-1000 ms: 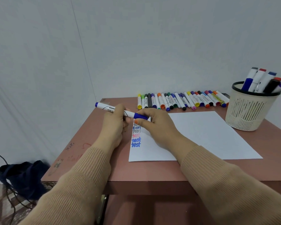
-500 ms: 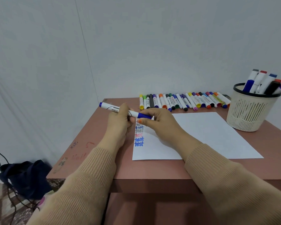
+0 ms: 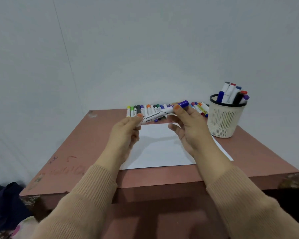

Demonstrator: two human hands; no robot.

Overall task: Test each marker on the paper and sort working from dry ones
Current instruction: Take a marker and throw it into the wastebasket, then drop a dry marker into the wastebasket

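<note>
Near edge first: two tan knit sleeves (image 3: 97, 192) come in from the bottom, over the front lip of the pinkish table (image 3: 72, 152).

Paper (image 3: 159, 152) lies flat mid-table. The part that shows is blank, and its left side is hidden under the left arm.

Both hands are raised above the paper's far edge, sharing one marker (image 3: 160, 115):
- left hand (image 3: 126, 133) pinches the tail of the white barrel between thumb and fingertips
- right hand (image 3: 188, 128) pinches near where the barrel meets the blue cap (image 3: 183, 104), with its other fingers loose below
- marker is tilted, cap end higher and to the right, cap seated

Step, as a guess: uncapping for a test stroke, or a capped marker headed for sorting — can't tell which from this.

Doing it well:
- if uncapping, hold the barrel firm with the left and pull the cap straight along the barrel axis (no twisting sideways, or the tip smears the fingers)
- hold onto the cap, then make the stroke on bare paper
- if sorting, check the cap is seated before letting go

Behind the hands, a row of markers (image 3: 138, 109) lies side by side along the back edge. Far right stands a cream basket (image 3: 223, 121) with several markers upright in it — which group counts as working can't be told.
</note>
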